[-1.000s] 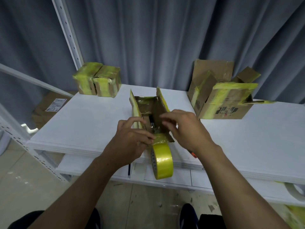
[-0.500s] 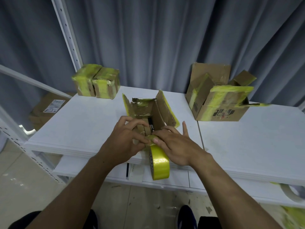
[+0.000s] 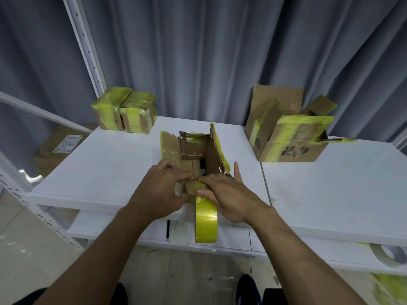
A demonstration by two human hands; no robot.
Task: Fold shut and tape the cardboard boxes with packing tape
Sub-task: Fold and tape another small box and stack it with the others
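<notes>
Around your work, two small cardboard boxes wrapped in yellow tape (image 3: 125, 112) sit side by side at the back left corner of the white tabletop (image 3: 330, 183). A larger open brown cardboard box (image 3: 288, 133) with crumpled, tape-streaked flaps stands at the back right, well apart from your hands. A pleated grey curtain (image 3: 198, 51) hangs behind, and a perforated white metal upright (image 3: 86, 45) rises at the left. A pale roll (image 3: 383, 254) lies on the lower shelf at the far right. The small open brown cardboard box (image 3: 193, 150) stands at the tabletop's front edge, its ragged side flaps up and lined with glossy yellow tape. A black item (image 3: 203, 168) lies inside it. Your left hand (image 3: 163, 190) has its fingers curled onto the near flap at the left. Your right hand (image 3: 229, 199) lies mostly flat across that same flap, little finger stretched out and thumb pressed where the tape meets the cardboard. Both hands hide the near wall. The shiny yellow roll of packing tape (image 3: 206, 221) hangs on edge just below your right thumb, in front of the tabletop's edge.
</notes>
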